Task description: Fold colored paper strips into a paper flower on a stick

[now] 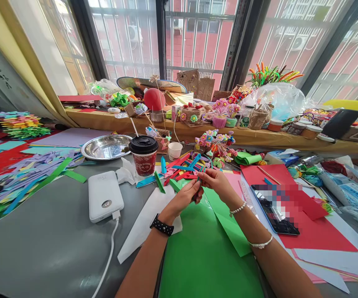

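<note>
My left hand (pixel 189 194) and my right hand (pixel 215 183) meet above the green sheet (pixel 210 260), both with closed fingers. Pinched between them is a thin teal strand (pixel 204 169), looped at the top; its lower part is hidden by my fingers. Whether it is yarn, cord or wire I cannot make out. Just beyond my hands lies a loose pile of folded paper strips (pixel 183 165) in red, blue, green and yellow. A white paper piece (pixel 149 225) lies under my left wrist. A lighter green paper (pixel 228 225) lies below my right forearm.
Left of my hands are a white power bank (pixel 105 196) with a cable, a lidded paper cup (pixel 143 159) and a metal plate (pixel 101 145). On the right, a phone (pixel 275 211) rests on red paper (pixel 331 234). Crafts, including a red ball (pixel 154 99), line the windowsill.
</note>
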The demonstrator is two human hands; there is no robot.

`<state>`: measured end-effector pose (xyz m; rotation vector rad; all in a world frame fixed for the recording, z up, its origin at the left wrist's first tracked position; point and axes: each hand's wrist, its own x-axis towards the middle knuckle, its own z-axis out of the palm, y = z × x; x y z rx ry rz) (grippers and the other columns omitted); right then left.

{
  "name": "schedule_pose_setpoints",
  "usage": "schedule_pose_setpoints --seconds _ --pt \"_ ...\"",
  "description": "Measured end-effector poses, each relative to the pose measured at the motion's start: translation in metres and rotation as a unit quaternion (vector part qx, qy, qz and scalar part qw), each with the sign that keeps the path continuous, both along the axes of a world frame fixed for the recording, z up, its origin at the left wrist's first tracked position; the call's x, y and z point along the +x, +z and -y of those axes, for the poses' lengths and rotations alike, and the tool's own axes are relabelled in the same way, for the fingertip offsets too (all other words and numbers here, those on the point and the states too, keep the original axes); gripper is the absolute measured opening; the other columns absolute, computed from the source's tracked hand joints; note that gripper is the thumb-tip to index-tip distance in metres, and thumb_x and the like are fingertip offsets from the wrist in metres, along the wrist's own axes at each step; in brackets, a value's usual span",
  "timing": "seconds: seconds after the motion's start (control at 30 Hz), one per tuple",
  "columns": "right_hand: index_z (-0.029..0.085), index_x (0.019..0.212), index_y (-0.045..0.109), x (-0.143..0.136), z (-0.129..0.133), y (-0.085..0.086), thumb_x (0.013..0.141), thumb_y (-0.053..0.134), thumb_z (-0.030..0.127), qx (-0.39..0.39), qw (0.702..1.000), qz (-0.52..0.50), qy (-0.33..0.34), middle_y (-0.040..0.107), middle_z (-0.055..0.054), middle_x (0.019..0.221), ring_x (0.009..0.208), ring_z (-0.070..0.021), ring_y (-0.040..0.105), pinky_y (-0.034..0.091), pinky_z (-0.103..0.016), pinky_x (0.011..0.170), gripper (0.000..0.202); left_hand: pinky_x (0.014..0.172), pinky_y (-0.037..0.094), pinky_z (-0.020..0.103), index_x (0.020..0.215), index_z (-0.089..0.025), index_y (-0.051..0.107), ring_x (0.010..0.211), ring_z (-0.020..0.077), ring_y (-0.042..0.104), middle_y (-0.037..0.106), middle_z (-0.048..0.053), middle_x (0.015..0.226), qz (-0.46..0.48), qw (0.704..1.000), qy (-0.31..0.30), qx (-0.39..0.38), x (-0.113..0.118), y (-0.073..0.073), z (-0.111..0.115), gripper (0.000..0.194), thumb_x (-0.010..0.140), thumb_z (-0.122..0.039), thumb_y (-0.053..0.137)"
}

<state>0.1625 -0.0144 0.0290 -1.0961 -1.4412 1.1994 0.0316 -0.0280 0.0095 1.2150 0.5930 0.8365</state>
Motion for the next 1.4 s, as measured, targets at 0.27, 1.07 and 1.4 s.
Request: schedule_pose_setpoints --seconds 0.27,1.07,1.4 --pt "0.017 0.054 0.039 0.004 0.004 0.008 0.064 0.057 0.046 -0.002 0.999 0.004 0.035 0.033 0.008 0.047 0.042 -0.0039 0.027 0.019 -0.02 0.04 0.035 0.058 0.036 0.024 0.083 -0.013 0.048 0.059 0.0088 0.048 0.05 0.001 0.068 0.051 0.995 -0.052 -0.072 -0.006 0.006 0.001 0.026 0.072 -0.036 0.055" --pt "0.015 0.056 0.048 0.007 0.001 -0.003 0.062 0.061 0.044 -0.074 0.993 0.024 0.084 0.041 0.007 0.043 0.039 -0.005 0.036 0.024 -0.02 0.04 0.033 0.054 0.032 0.023 0.071 -0.016 0.043 0.053 0.0068 0.039 0.042 -0.003 0.06 -0.022 0.999 -0.03 -0.032 0.004 0.001 0.005 0.03 0.072 -0.045 0.048" --pt "0.013 0.062 0.055 0.016 0.006 0.007 0.058 0.066 0.039 -0.09 0.979 -0.086 0.16 0.052 0.003 0.055 0.046 -0.0044 0.042 0.028 -0.018 0.044 0.028 0.047 0.025 0.017 0.073 -0.013 0.045 0.045 0.0033 0.026 0.025 -0.006 0.055 0.115 0.968 -0.161 -0.154 -0.005 0.011 0.008 0.022 0.076 -0.035 0.049"
